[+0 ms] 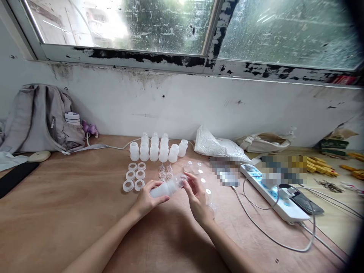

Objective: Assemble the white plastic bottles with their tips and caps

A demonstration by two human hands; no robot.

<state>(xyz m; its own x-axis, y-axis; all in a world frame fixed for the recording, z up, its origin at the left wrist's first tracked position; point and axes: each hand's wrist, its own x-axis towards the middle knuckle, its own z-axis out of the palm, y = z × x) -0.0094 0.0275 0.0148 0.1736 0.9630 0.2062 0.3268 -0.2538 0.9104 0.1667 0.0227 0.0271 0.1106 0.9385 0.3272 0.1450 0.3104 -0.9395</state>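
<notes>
My left hand (148,198) is wrapped round the body of a frosted, translucent feeding bottle (163,190), tilted with its top towards the right. At that top sits a clear cap (178,181), and the fingers of my right hand (198,200) are closed on its end. Just beyond the hands lie two columns of whitish screw rings (131,175) and a small group of clear bottle teats (162,174), partly hidden by the bottle. Clear domed caps and small white discs (208,192) run along the right, some behind my right hand.
Several frosted bottles (154,152) stand upright near the wall. To the right are a plastic bag (212,142), a white power strip (292,214) with looping cables, and a dark phone (305,201). A grey backpack (40,117) and a black flat object (18,178) lie left.
</notes>
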